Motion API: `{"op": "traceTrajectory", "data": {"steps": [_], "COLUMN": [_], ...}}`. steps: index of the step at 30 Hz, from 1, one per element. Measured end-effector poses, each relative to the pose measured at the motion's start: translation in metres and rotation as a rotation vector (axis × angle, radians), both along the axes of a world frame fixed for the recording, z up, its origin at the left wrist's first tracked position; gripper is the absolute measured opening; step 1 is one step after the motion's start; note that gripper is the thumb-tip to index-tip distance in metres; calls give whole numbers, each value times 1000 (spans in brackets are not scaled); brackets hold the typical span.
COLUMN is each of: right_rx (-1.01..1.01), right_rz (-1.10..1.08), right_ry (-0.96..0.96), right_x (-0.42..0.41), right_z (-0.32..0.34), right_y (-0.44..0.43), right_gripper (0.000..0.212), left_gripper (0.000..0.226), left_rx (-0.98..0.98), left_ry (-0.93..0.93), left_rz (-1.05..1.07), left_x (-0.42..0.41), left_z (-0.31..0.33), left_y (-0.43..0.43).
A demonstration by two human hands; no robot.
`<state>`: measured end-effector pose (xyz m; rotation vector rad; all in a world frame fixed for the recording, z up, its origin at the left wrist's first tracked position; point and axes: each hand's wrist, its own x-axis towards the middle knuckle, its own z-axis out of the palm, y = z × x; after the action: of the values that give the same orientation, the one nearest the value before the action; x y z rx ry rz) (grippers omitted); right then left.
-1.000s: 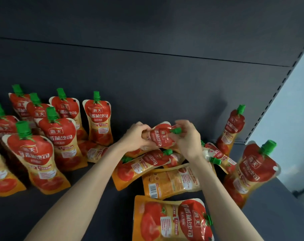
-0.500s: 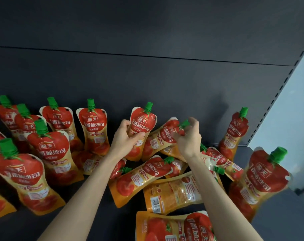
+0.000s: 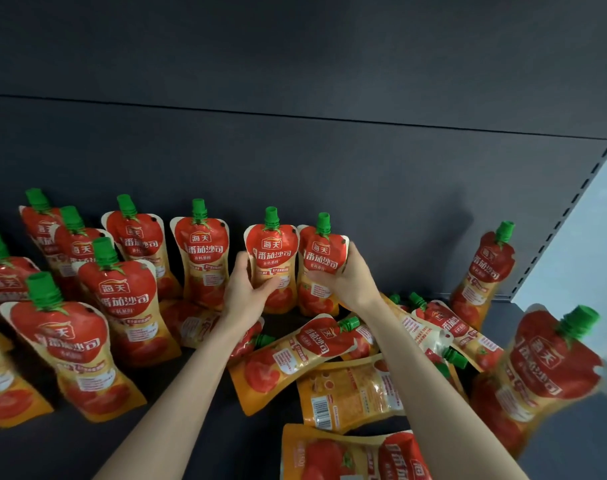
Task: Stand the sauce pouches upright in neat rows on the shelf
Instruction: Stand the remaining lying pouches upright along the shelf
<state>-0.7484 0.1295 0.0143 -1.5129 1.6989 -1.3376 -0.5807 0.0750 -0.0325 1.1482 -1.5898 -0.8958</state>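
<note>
Against the back panel of the shelf (image 3: 330, 341), two pouches that were tilted and half-lifted half a second ago now stand upright side by side, extending the back row rightward; the left hand (image 3: 246, 296) is wrapped around the left pouch (image 3: 272, 251) and the right hand (image 3: 350, 278) around the right pouch (image 3: 321, 258), both curled closed on them. Several pouches (image 3: 295, 355) lie flat in front (still to be stood up); every green cap (image 3: 271, 216) looks closed, so nothing of the sauce shows.

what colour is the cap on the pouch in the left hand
Green, a ribbed screw cap on the upright pouch gripped by the left hand; clearest in the head view.
</note>
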Motion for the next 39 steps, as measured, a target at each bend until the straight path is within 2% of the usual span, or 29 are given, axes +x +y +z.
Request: {"op": "traceTrajectory", "data": {"steps": [4, 10, 16, 25, 29, 39], "right_rx": [-57, 1, 4, 81, 72, 80], "right_rz": [-31, 7, 6, -37, -26, -29], "right_ry": [-9, -104, 7, 88, 105, 108], "right_x": [1, 2, -6, -16, -15, -12], "right_z": [-2, -4, -9, -14, -14, -14], "right_y": [-6, -23, -23, -10, -8, -3], "right_gripper": [50, 49, 54, 46, 38, 38], "left_gripper": [41, 40, 43, 42, 38, 39], "left_rx": [-34, -45, -31, 2, 28, 49], "left_ry": [-3, -9, -13, -15, -19, 0], "left_rz": [45, 81, 77, 27, -5, -57], "left_x": [2, 2, 2, 6, 8, 10], "left_z": [-2, -2, -1, 1, 0, -1], "left_y": [1, 5, 5, 5, 3, 4]}}
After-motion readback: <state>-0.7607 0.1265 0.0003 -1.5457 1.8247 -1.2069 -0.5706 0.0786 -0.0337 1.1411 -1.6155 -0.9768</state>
